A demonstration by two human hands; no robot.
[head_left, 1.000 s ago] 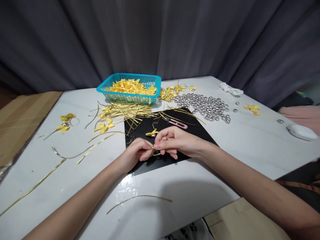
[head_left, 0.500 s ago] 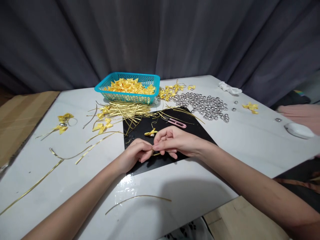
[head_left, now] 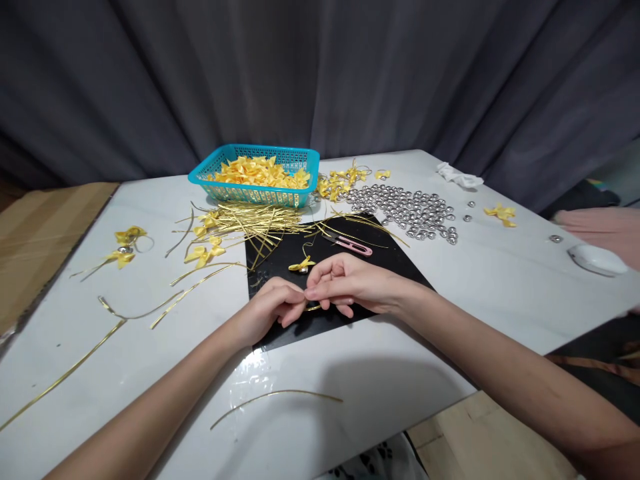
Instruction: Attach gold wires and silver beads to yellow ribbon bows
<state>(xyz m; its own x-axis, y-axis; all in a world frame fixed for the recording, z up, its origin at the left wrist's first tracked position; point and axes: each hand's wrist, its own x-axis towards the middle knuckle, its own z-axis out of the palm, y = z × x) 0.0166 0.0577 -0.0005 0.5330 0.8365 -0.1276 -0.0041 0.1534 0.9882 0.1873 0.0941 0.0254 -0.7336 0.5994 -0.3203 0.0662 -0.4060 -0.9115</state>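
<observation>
Over the black mat (head_left: 395, 257), my left hand (head_left: 275, 308) and my right hand (head_left: 345, 283) meet fingertip to fingertip. Both are closed in a pinch, and a short stretch of gold wire (head_left: 313, 308) shows just below the joined fingertips. Most of that wire is hidden by the fingers. Right behind my right hand's fingers lies a yellow ribbon bow (head_left: 301, 266) with a small silver bead and a thin gold wire curling up from it. A pink craft knife (head_left: 353, 245) rests on the mat beyond my right hand.
A turquoise basket (head_left: 254, 194) full of yellow bows stands at the back. In front of it is a bundle of gold wires (head_left: 260, 219). Silver beads (head_left: 415, 210) are spread to the right. Loose wires, a white dish (head_left: 597, 260) and a cardboard sheet (head_left: 55, 227) lie around.
</observation>
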